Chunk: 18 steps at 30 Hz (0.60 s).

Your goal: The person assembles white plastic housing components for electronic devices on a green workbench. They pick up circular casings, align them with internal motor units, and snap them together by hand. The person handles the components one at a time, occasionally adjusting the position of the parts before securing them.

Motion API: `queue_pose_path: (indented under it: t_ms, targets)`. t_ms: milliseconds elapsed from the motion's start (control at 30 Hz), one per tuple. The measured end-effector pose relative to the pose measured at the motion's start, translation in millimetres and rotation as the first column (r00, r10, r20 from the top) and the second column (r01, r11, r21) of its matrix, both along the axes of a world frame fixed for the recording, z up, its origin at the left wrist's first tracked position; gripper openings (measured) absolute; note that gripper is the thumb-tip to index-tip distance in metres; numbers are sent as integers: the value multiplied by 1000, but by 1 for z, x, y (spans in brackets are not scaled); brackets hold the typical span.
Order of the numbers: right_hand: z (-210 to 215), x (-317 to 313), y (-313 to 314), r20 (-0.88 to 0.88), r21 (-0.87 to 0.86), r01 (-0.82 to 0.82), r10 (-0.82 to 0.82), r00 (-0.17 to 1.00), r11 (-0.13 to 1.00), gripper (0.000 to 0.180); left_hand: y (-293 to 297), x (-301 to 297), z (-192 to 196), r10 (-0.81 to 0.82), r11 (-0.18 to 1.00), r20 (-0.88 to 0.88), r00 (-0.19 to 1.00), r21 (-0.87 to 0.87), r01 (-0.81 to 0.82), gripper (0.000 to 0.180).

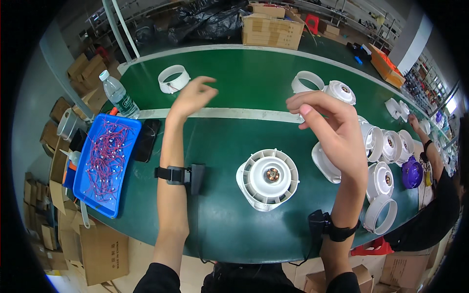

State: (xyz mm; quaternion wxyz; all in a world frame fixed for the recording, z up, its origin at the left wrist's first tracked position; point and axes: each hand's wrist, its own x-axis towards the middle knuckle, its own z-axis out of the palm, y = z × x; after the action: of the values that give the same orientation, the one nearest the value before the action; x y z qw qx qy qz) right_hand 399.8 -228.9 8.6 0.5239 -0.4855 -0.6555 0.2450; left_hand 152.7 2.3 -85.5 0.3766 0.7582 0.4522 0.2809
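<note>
My left hand is raised above the green table, fingers loosely apart, with nothing seen in it. My right hand is also lifted, its back toward me, with the fingertips drawn together near the thumb; whether they pinch something thin I cannot tell. Below and between the hands a white round fan housing with a brass-coloured motor centre sits on the table, touched by neither hand. Both wrists wear black straps with small black devices.
A blue tray of red wires, a black phone and a water bottle lie at the left. White rings and several white fan housings crowd the right. Another person's hand works at the far right. Cardboard boxes stand behind.
</note>
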Motion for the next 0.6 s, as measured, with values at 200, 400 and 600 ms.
queue_pose_path:
  t_ms: [200,400,600]
  targets:
    - [0,0,1,31,42,-8,7,1000,999,18,-79,85,18,-733,676,-248,634,-375,634,52]
    - [4,2,-4,-14,55,-53,54,998,997,21,-86,101,6,-706,697,-346,618,-490,523,49]
    - [4,3,-3,-29,71,-77,79,996,995,20,-61,87,-2,-514,806,-148,845,-421,416,45]
